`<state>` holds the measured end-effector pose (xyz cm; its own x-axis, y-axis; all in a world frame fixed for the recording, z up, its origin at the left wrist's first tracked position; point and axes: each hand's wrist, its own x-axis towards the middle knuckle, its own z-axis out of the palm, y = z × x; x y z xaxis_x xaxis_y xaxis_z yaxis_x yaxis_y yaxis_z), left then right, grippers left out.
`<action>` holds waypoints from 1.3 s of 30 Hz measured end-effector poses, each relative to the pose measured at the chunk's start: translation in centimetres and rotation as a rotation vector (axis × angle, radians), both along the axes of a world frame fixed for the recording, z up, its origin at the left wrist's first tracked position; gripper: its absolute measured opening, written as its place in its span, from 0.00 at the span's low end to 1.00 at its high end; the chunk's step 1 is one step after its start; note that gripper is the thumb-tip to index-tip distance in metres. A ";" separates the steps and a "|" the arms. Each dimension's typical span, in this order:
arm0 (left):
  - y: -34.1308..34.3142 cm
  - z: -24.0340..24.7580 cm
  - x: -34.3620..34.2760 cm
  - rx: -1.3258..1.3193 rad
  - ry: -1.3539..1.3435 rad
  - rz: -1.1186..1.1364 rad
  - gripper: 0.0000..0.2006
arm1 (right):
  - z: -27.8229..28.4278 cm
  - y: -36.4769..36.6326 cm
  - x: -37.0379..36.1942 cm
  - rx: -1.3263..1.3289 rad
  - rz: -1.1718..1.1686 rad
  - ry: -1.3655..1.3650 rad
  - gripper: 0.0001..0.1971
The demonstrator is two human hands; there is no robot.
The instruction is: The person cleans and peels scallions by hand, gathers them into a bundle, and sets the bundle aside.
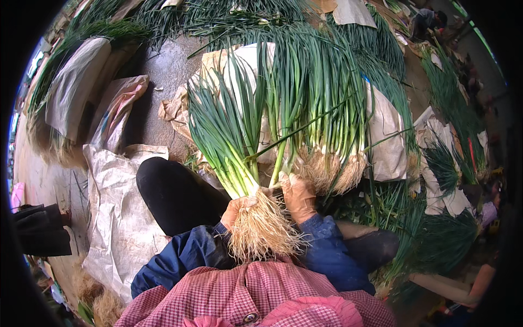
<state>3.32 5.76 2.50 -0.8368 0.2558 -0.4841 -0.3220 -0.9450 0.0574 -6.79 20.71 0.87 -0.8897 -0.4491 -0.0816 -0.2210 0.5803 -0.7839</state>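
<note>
My left hand (237, 210) is closed round the white bases of a bunch of green onions (239, 169). Their pale, stringy roots (264, 231) hang toward my lap and partly cover the fingers. The leaves fan out away from me. Beside it, my right hand (298, 197) grips the lower end of a separate green onion stalk (280, 159), its leaves pointing away; the fingertips are partly hidden. Just beyond my right hand, more green onions (332, 117) lie side by side, roots toward me, on pale sacking (385, 144).
Flattened woven sacks (122, 207) cover the ground at my left. A wrapped onion bundle (81, 90) rests at the far left. Loose green leaves (395, 210) are heaped by my right leg. More onions (245, 13) line the back. Another person (427, 23) is at the far right.
</note>
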 end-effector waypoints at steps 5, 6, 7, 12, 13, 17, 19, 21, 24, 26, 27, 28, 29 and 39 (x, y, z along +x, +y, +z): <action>0.4 1.0 0.7 0.086 -0.015 0.065 0.27 | 5.6 4.5 1.6 -0.862 -0.619 -0.223 0.14; 0.4 1.1 0.6 0.091 0.021 0.081 0.27 | 4.3 4.7 0.1 -0.699 -0.568 -0.236 0.14; 0.4 2.2 0.5 0.086 0.062 0.097 0.27 | 3.0 4.5 -1.6 -0.548 -0.512 -0.247 0.13; 1.4 2.4 1.5 0.130 0.156 0.203 0.29 | -2.5 0.8 -8.7 0.501 -0.131 0.245 0.10; 1.3 2.6 1.6 0.080 0.154 0.196 0.28 | -2.6 0.4 -9.2 0.543 -0.093 0.149 0.11; 0.2 1.6 1.1 0.214 0.162 0.075 0.20 | 0.3 0.7 -6.7 -0.037 -0.059 -0.496 0.14; 0.4 2.0 1.0 0.170 0.038 0.028 0.20 | 1.0 0.5 -3.6 -0.268 0.118 -0.944 0.13; 0.0 -0.7 2.1 0.248 0.044 -0.011 0.21 | -1.5 -1.4 -2.4 -0.134 0.230 -0.603 0.12; 1.5 -0.3 0.8 0.119 -0.064 0.035 0.22 | -5.9 -1.8 -3.3 -0.016 -0.012 -0.078 0.11; 0.0 -0.4 0.6 0.167 -0.064 0.082 0.22 | -3.7 -2.0 -1.9 -0.509 -0.049 -0.572 0.09; -0.3 -0.8 1.6 0.231 -0.079 0.127 0.22 | 1.0 -2.2 -0.5 -0.746 -0.087 -0.888 0.09; -0.3 -0.4 1.7 0.179 -0.063 0.093 0.22 | 2.0 -1.4 -0.3 -0.743 -0.138 -0.911 0.11; 0.0 0.8 1.6 0.177 -0.078 0.096 0.23 | 0.8 -1.2 -0.7 -0.661 -0.177 -0.788 0.12; -0.2 0.9 2.2 0.201 -0.068 0.219 0.25 | 1.7 1.7 0.3 -0.922 -0.422 -0.576 0.11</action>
<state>5.49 5.51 3.35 -0.8499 0.1692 -0.4991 -0.1060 -0.9826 -0.1525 -6.51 22.43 2.55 -0.9204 -0.2258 -0.3193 0.3795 -0.3192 -0.8684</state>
